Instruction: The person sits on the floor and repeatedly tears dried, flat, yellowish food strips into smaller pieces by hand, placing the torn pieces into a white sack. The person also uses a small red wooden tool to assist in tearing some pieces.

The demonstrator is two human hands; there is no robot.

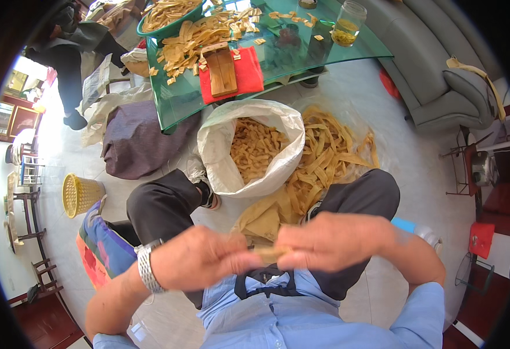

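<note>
In front of my lap, my left hand [199, 259] and my right hand [333, 241] are closed on a short tan strip [271, 254], one at each end. Motion blurs the fingertips and the strip. Beyond them stands an open white woven sack [217, 168], its rim rolled out, holding many small knotted tan pieces [255, 148]. Long flat tan strips [330, 145] lie heaped on clear plastic along the sack's right side. A broader tan sheet or cloth [263, 218] lies nearer, partly hidden by my hands.
A glass table [290, 64] stands ahead, bearing loose tan pieces, a wooden block [220, 70] on red cloth, a green basin [176, 29] and a glass jar [348, 23]. A yellow basket [83, 195] sits left, a grey sofa [441, 87] right. Another person's leg [69, 75] shows far left.
</note>
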